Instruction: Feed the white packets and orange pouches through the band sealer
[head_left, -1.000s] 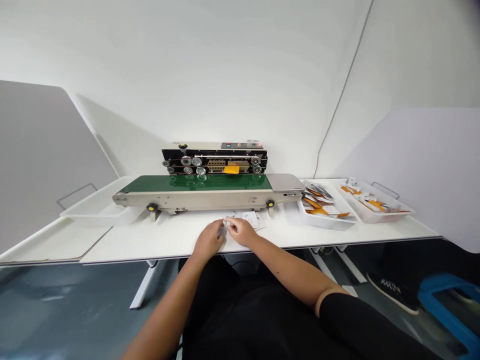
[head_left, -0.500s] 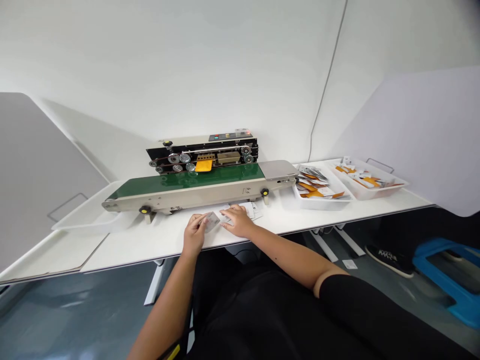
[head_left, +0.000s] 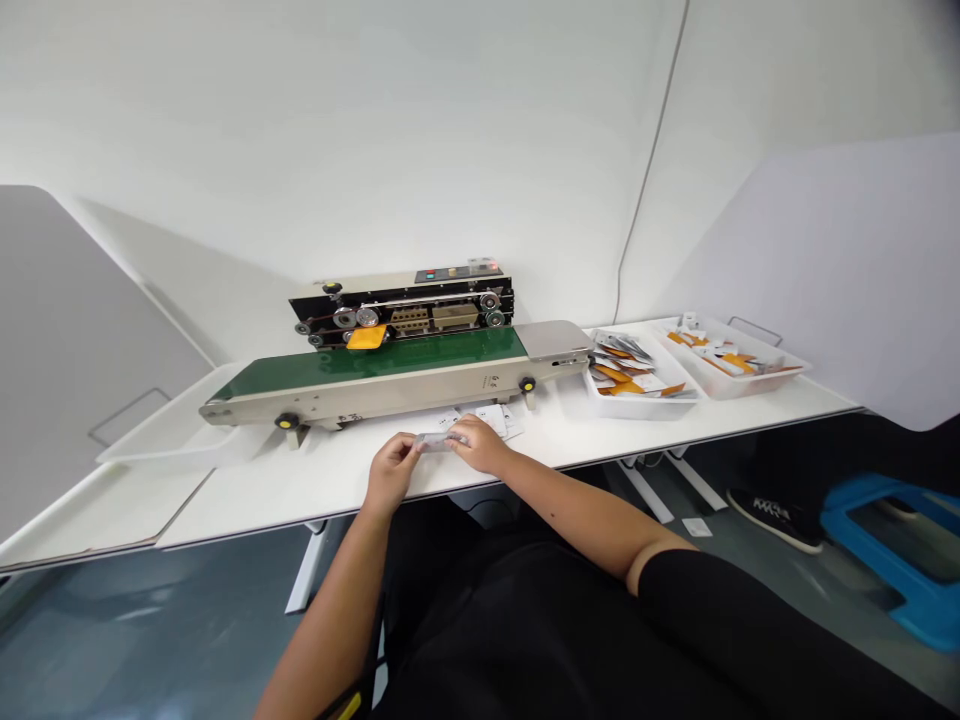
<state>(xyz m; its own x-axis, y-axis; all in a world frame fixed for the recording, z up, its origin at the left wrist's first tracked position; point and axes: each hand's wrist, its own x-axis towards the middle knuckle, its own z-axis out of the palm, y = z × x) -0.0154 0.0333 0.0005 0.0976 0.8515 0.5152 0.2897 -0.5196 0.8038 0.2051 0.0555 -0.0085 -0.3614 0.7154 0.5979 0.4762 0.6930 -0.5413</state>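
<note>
Presently, both hands were in front of the conveyor [head_left: 420, 392], above the tabletop [head_left: 337, 490]. L hand [head_left: 390, 475]: thumb and fingertips pinched together on the L end of a small translucent packet [head_left: 432, 442], w/ no visible gap. R hand [head_left: 480, 446]: thumb and fingertips closed on the R end of the same packet; its outer fingers were partly hidden, so their exact curl could not be told. Packet pos.: in front of the conveyor, btwn. the 2 hands, seen nearly edge-on; contents and any opening were too small to tell.

Adj. items: loose white cards [head_left: 493, 416] lay along the conveyor's front edge, just beyond the R hand. 1 yellow packet [head_left: 367, 337] projected over the conveyor's green belt [head_left: 450, 350], below the rollers [head_left: 367, 316]. 2 trays w/ silver and orange packets stood R of the conveyor: the near tray [head_left: 645, 405] by its end, the far tray [head_left: 761, 383] beyond.

Handling (judged): the step in hand looked like squaring the packet by its ends. Recommended technique was a light, equal pinch at both ends, thumbs level, w/ just enough tension to keep thin film flat, i.e., w/o creasing. Hands were best kept low, clear of belt and rollers; cards were best left undisturbed.
</note>
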